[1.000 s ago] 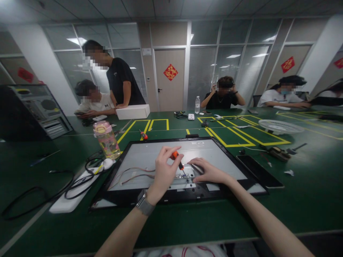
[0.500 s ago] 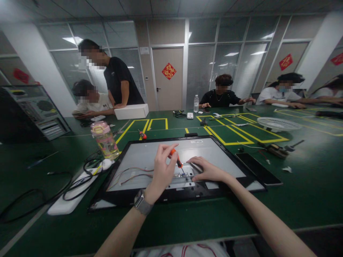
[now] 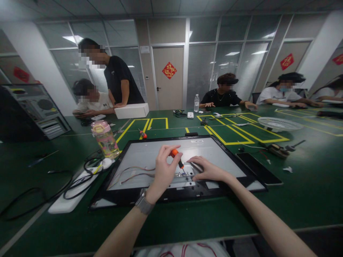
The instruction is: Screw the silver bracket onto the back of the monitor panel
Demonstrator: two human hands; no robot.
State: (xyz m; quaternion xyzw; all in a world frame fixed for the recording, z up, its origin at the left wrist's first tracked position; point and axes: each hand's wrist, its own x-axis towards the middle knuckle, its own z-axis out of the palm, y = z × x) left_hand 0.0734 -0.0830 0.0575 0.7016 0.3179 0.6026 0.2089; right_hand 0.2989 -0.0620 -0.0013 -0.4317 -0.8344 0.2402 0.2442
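With the left hand [image 3: 163, 172] pinching the screwdriver [image 3: 176, 157], tip down on the bracket [image 3: 179, 177] at the near middle of the panel [image 3: 144, 155] lying on the tabletop [image 3: 187, 221], the driver should stand square to the screw while the right hand [image 3: 208, 170], fingers laid flat together, steadies the bracket.

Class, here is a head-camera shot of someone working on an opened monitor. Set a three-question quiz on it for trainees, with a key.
1. Which hand holds the orange-handled screwdriver?
A) left hand
B) right hand
C) neither
2. True or false: the right hand rests on the opened monitor, beside the screwdriver's tip.
3. Fill in: the pink-lidded water bottle stands on the green table to the person's ____ of the monitor.

Key: 1 A; 2 true; 3 left.
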